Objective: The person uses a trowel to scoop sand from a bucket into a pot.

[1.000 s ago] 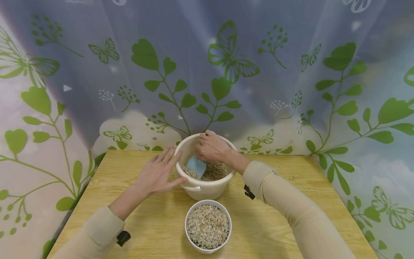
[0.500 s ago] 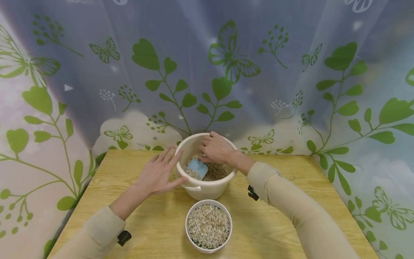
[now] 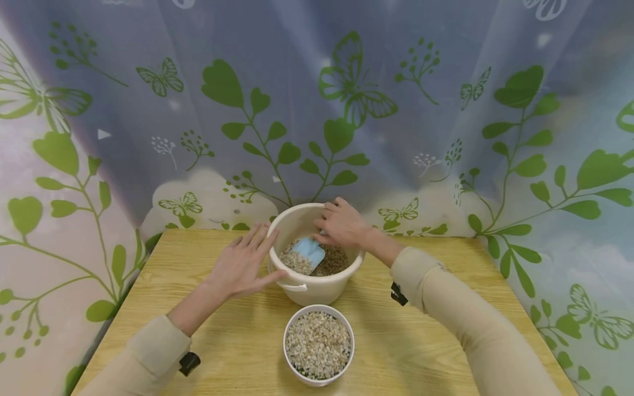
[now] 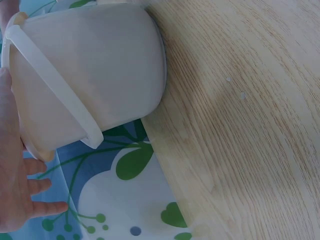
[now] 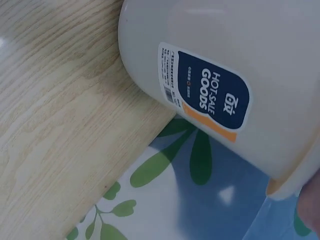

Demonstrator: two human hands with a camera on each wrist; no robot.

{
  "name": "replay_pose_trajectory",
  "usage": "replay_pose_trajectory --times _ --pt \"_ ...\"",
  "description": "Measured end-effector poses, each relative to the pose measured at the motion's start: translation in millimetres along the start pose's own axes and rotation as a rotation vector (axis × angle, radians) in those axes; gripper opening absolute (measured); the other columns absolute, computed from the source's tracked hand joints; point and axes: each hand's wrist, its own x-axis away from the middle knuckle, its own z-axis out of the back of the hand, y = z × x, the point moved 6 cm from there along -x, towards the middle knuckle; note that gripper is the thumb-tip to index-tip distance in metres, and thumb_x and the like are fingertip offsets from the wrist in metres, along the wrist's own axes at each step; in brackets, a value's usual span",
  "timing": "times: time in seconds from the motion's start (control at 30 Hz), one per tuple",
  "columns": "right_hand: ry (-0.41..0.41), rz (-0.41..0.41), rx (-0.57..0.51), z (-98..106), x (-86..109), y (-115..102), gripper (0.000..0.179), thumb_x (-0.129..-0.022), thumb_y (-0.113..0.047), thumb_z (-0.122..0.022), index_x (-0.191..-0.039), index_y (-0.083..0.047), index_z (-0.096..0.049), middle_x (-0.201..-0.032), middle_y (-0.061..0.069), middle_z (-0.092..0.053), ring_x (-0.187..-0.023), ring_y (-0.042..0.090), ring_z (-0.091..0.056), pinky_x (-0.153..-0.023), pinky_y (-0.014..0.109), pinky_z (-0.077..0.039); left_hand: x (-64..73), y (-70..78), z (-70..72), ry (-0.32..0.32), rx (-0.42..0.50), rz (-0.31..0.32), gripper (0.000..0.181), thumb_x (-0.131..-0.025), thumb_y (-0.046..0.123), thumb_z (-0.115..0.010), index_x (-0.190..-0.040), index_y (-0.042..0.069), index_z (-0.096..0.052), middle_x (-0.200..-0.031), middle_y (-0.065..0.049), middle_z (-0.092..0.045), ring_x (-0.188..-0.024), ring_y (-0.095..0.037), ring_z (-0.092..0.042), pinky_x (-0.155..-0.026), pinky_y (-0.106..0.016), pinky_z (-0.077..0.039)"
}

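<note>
A cream plastic bucket (image 3: 322, 289) stands upright on the table, with small pale and brown gravel (image 3: 296, 263) inside. My left hand (image 3: 245, 261) lies against the bucket's left rim, its fingers straight and spread; the left wrist view shows the same hand (image 4: 15, 175) beside the rim. Over the bucket's right side, my right hand (image 3: 342, 223) grips a light blue scoop (image 3: 309, 251); its handle is mostly hidden by the fingers. The scoop's blade rests low in the bucket at the gravel. Only a blurred edge of the right hand (image 5: 311, 205) enters the right wrist view.
In front of the bucket, a white bowl (image 3: 317, 382) is filled with pale gravel (image 3: 318, 341). A white handle (image 4: 60, 85) hangs down the bucket's side. A leaf-patterned curtain (image 3: 277, 110) stands behind the wooden table (image 3: 421, 330). Two tiny pale bits lie on the tabletop.
My right hand has moved to the right over the bucket, and the scoop's blade has shifted right with it across the gravel. The left hand, bucket and bowl stay put.
</note>
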Motion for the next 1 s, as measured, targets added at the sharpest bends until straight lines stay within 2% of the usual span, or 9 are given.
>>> replay_pose_trajectory --times 0.27,0.47,0.73,1.0 --pt "0.124 -0.027 -0.053 8.3 9.6 8.8 0.035 -0.102 -0.055 -0.062 -0.094 -0.023 -0.077 -0.085 -0.002 -0.072 -0.083 0.021 -0.059 -0.077 0.035 -0.039 0.0 -0.1 0.5 -0.004 0.012 0.002 0.100 -0.096 0.077 -0.050 -0.168 0.010 -0.027 -0.173 -0.019 -0.029 -0.159 -0.039 -0.036 -0.115 -0.057 -0.052" --pt "0.128 -0.050 -0.102 9.3 14.9 13.7 0.031 -0.100 -0.050 -0.068 -0.091 -0.021 -0.074 -0.082 0.000 -0.068 -0.079 0.021 -0.054 -0.076 0.036 -0.035 0.4 -0.1 1.0 -0.005 0.015 0.004 0.100 -0.096 0.077 -0.051 -0.168 0.010 -0.027 -0.173 -0.019 -0.029 -0.159 -0.038 -0.036 -0.114 -0.056 -0.053" --pt "0.072 -0.077 -0.123 13.3 22.6 20.5 0.037 -0.105 -0.050 -0.060 -0.090 -0.018 -0.067 -0.082 0.003 -0.066 -0.080 0.023 -0.052 -0.077 0.038 -0.036 0.4 0.5 1.0 -0.005 0.017 0.005 0.100 -0.096 0.077 -0.050 -0.168 0.010 -0.027 -0.173 -0.019 -0.029 -0.159 -0.039 -0.036 -0.114 -0.056 -0.053" --pt "0.138 -0.089 -0.104 23.9 33.4 25.1 0.029 -0.102 -0.047 -0.066 -0.093 -0.020 -0.075 -0.083 0.002 -0.070 -0.079 0.023 -0.054 -0.074 0.036 -0.032 0.3 0.0 0.2 -0.008 0.007 0.007 0.101 -0.096 0.077 -0.050 -0.169 0.011 -0.026 -0.174 -0.018 -0.028 -0.160 -0.038 -0.035 -0.115 -0.056 -0.052"
